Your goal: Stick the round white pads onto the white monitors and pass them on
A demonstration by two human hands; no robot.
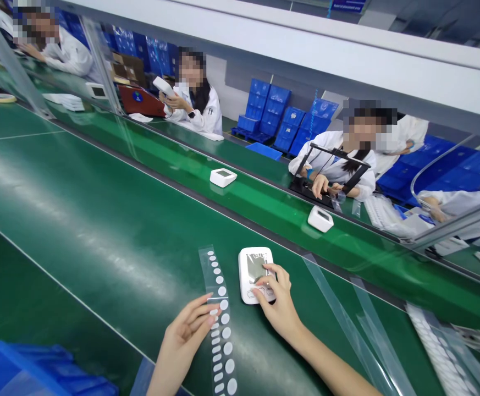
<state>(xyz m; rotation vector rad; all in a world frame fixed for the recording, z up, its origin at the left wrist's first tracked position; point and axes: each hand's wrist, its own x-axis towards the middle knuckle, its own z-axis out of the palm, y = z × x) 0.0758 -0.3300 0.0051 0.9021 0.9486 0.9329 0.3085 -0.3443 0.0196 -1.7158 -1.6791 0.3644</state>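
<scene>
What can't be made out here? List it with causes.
Head view: lower face of the white device, covered by fingers of the right hand.
Head view: its screen print, too small and blurred.
Head view: near end of the sticker strip, cut by the bottom edge.
Head view: whether the left hand pinches the strip, too small.

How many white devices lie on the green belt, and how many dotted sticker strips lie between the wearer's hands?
White devices: 3 (the nearest device under the right hand, a second device and a third device farther off)
Dotted sticker strip: 1, with the left hand at its edge
Total: 4
</scene>
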